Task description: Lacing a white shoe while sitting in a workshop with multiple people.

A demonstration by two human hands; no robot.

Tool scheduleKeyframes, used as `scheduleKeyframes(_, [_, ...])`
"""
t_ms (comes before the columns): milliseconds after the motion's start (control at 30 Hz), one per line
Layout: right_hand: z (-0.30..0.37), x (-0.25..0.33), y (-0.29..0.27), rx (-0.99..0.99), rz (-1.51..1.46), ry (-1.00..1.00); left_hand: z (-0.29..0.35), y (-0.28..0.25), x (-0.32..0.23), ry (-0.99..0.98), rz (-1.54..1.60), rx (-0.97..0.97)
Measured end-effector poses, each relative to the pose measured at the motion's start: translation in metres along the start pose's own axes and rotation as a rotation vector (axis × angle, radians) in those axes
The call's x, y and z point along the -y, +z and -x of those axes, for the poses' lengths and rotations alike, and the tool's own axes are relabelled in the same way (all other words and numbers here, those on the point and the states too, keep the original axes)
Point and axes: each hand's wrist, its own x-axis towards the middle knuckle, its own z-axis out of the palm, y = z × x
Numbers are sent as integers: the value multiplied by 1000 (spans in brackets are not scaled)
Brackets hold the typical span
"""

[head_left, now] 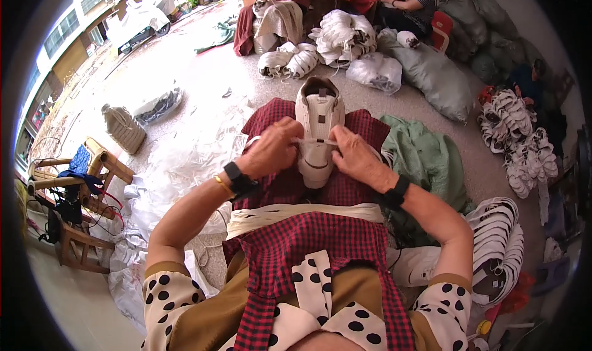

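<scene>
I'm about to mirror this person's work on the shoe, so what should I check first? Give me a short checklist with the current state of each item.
1. Shoe resting on the checked cloth, toe toward the wearer: ok.
2. Left hand pinching the white lace: ok.
3. Right hand pinching the lace from the other side: ok.
4. Lace running across the shoe between both hands: ok.
5. Lace threaded through eyelets: cannot tell, the fingers cover the sides.
6. Cream strands off the shoe: ok, they lie nearer the wearer.
</scene>
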Motion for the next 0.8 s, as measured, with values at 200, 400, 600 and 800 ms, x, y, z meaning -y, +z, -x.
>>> scheduleKeyframes(200, [3, -10, 9, -58, 250, -188, -15, 7, -4, -35, -170, 181])
scheduleKeyframes(400, [9, -26, -3, -67, 357, -228, -9, -21, 18, 169, -345, 268])
scheduleKeyframes(600, [75, -75, -81, -94, 340, 42, 70, -115, 65, -138, -364, -86])
scheduleKeyframes(800, [165, -126, -172, -186, 428, 368, 158, -228, 108, -356, -771, -258])
